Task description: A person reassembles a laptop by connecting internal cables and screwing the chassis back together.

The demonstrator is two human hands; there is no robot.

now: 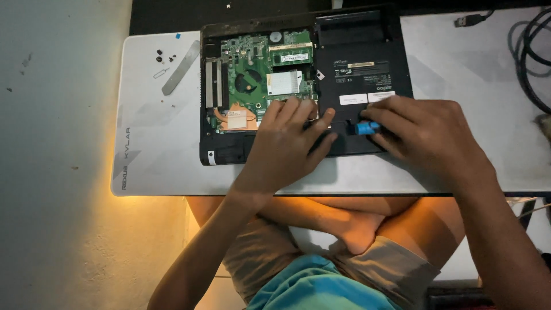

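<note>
A black laptop (367,63) lies upside down on a white mat (155,132), its left half uncovered to show a green circuit board (252,63) with a fan and memory modules. My left hand (287,143) rests flat on the laptop's near edge, fingers spread over the board's lower right. My right hand (425,135) grips a small blue-handled screwdriver (367,127), its tip against the black cover near the front edge. The tool's shaft is mostly hidden by my fingers.
A flat metal pry tool (181,68), a small pin and a few loose black screws (163,56) lie on the mat left of the laptop. Black cables (531,51) and a plug (468,20) sit at the right. My crossed legs show below the table edge.
</note>
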